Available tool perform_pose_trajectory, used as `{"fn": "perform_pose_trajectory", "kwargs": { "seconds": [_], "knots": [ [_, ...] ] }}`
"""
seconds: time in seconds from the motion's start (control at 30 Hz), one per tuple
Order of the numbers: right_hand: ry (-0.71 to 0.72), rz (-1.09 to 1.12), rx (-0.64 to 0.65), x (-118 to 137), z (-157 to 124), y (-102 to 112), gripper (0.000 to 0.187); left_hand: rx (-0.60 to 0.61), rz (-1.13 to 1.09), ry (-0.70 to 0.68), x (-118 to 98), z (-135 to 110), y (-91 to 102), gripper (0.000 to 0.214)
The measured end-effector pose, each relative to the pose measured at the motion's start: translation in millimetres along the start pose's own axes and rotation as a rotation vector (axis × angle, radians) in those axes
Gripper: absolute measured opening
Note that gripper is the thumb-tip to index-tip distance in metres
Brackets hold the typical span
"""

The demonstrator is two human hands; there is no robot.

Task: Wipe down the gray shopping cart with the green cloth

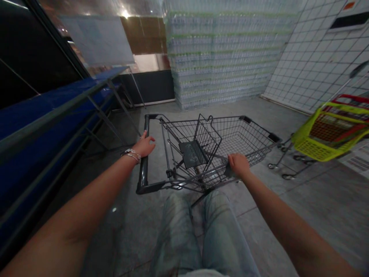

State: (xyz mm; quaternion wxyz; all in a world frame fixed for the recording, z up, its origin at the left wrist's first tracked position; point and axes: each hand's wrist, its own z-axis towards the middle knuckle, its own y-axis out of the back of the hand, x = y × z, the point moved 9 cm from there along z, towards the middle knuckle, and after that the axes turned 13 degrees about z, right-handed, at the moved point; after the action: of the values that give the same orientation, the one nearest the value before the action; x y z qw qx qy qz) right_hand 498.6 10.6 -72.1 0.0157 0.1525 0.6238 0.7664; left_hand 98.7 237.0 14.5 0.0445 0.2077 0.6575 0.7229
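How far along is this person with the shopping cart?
It looks early on. Done: the shopping cart is out on the floor and in use. In hand: the left hand is on the cart's side frame, and the right hand is on its wire rim. Left: the stacked shrink-wrapped water bottles ahead stand untouched.
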Motion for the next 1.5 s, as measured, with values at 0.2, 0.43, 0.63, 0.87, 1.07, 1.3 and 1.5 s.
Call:
{"fn": "perform_pose_trajectory", "kwargs": {
  "seconds": [0.2, 0.43, 0.63, 0.87, 1.07, 1.3, 1.5],
  "knots": [
    [0.004, 0.041, -0.086, 50, -2, -3, 0.055, 0.074, -0.001, -0.045, 36, 10, -7.5, 0.038],
    [0.115, 0.082, 0.144, 137, 0, -20, 0.062, 0.026, 0.315, -0.109, 53, -22, 37.5, 0.035],
    [0.256, 0.174, 0.311, 245, 7, -37, 0.075, -0.035, 0.062, -0.217, -35, -73, 20.1, 0.044],
    [0.267, 0.227, 0.316, 255, 10, -46, 0.074, 0.283, -0.106, -0.019, -17, -71, -73.5, 0.057],
    [0.046, 0.057, 0.224, 85, 0, -23, 0.067, 0.355, -0.067, 0.009, 14, -74, -83.1, 0.055],
    [-0.203, -0.036, 0.201, -35, -11, 3, 0.070, 0.337, -0.064, 0.014, 11, -77, -86.2, 0.051],
    [-0.126, 0.026, 0.173, 93, -1, -28, 0.076, 0.340, -0.089, 0.017, 4, -71, -88.0, 0.047]
  ]
}}
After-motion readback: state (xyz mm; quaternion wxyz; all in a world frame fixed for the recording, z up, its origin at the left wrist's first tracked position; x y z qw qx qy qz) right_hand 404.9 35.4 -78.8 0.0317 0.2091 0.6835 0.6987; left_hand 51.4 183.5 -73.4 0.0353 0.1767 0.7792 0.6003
